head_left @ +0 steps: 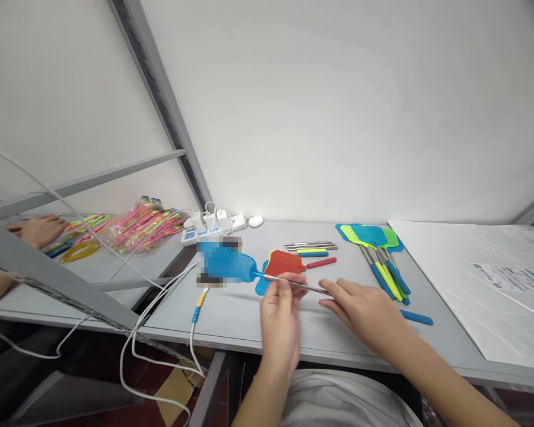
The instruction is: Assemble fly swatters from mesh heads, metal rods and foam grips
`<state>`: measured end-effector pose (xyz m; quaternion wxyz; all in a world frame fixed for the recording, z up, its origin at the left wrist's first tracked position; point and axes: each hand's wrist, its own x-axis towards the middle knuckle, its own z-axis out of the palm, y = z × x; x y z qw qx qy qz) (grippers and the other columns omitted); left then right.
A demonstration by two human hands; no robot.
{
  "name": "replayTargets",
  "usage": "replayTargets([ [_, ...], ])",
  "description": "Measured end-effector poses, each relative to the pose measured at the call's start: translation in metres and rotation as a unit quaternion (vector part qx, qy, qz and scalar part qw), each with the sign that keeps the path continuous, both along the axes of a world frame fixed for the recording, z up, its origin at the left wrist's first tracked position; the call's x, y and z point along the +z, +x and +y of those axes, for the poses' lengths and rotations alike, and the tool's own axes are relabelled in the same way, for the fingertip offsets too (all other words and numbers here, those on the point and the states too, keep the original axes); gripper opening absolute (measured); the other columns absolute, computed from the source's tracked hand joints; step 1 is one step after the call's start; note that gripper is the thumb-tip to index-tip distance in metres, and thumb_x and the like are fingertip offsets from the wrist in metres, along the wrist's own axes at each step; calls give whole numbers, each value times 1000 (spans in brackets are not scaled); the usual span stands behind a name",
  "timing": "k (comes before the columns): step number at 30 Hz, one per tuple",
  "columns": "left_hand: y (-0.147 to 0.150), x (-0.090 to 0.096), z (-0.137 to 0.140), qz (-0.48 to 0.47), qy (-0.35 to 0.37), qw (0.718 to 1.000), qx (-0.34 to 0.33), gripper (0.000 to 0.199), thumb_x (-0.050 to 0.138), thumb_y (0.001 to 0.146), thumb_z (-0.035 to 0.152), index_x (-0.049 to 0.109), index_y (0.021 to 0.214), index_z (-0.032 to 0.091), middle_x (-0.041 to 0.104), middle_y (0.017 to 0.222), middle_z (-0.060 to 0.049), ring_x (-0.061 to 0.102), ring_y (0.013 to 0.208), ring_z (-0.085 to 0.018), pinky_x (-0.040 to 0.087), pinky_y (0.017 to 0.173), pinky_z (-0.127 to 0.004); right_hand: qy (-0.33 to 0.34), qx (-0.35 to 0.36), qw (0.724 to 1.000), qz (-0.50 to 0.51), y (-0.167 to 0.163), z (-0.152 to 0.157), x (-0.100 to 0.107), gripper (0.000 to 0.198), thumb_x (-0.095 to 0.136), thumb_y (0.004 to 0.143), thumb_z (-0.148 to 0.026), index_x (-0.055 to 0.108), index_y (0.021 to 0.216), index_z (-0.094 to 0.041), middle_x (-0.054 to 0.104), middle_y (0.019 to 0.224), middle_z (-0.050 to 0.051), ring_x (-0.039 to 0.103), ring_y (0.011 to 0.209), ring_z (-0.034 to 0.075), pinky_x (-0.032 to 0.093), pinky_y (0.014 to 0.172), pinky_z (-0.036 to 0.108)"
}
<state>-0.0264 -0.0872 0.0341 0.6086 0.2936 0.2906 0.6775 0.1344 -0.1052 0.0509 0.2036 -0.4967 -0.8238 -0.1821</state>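
Note:
A blue fly swatter [249, 270] with a thin metal rod lies across both my hands above the table, its mesh head to the left. Part of that head is blurred out. My left hand [281, 311] is closed round the rod near the head. My right hand [367, 311] pinches the rod farther right, fingers on top and thumb below. A blue handle [418, 317] shows beyond my right hand, in line with the rod. Behind my left hand lie a red swatter head [285, 264], a blue mesh head [262, 286] partly under it, and a red handle [321, 263].
Loose metal rods [309, 244] and a blue handle [312, 254] lie farther back. Several blue and green swatters [382, 273] are piled at right, beside a white wrapped sheet [471, 284]. Power strips [213, 230] and cables stand left; beyond the frame is another person's hand [44, 231].

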Motion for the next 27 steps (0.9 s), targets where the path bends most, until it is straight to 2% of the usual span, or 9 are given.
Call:
replayTargets([
  [2,6,-4,-5,21,-2,999,-34,25,59,91,41,67,90,17,67,94,-7,64,90,-16,50,86,-32,-5,15,1000,1,-7,3,-1,27,35,102,-37,54,90,-22,57,66,-3,52,53,14,19,51,30],
  [3,7,-4,-7,29,-2,999,-23,25,59,91,40,67,89,17,67,93,-6,63,89,-16,50,86,-31,-5,21,1000,4,-9,4,-2,29,35,102,-37,52,84,-21,55,63,-4,51,52,13,18,51,30],
  [8,-16,11,-3,43,26,994,97,23,64,88,39,69,83,18,66,83,-2,61,81,-12,50,81,-25,38,18,999,3,-2,-3,-5,35,35,102,-34,46,72,-21,51,58,-3,45,50,15,20,54,30],
  [12,-39,32,2,8,55,987,148,19,71,82,37,70,79,18,65,80,0,61,79,-11,52,78,-24,55,6,998,-11,27,-18,-4,34,38,101,-33,45,69,-21,49,59,-2,43,52,15,23,57,30],
  [16,-54,44,7,-14,63,985,161,19,77,76,35,70,78,17,63,78,0,60,75,-10,52,72,-22,47,5,998,-36,68,-29,-5,32,42,100,-32,47,70,-21,50,60,-2,44,53,15,25,58,29],
  [20,-51,45,16,-41,29,990,129,18,74,79,36,69,82,19,64,85,0,61,80,-12,53,71,-25,52,-31,997,-51,95,-33,-9,30,45,99,-33,50,72,-20,53,62,-1,47,55,15,26,57,29],
  [23,-29,36,18,-24,14,995,96,21,69,83,40,68,93,22,68,96,-3,63,91,-16,52,76,-28,45,-55,997,-42,93,-28,-10,32,43,100,-35,51,72,-20,54,63,-1,48,54,14,26,56,29],
  [25,-6,28,14,18,11,999,29,25,65,86,42,68,99,21,69,104,-7,62,99,-18,51,79,-28,35,-41,998,-42,80,-22,-8,33,41,100,-35,51,73,-20,55,63,-1,49,55,14,25,56,30],
  [27,15,21,8,63,16,996,-63,29,58,90,45,68,97,18,69,106,-10,63,101,-20,50,80,-29,38,-27,998,-42,65,-14,-3,34,39,101,-35,52,73,-20,55,62,-1,50,55,14,24,55,30],
])
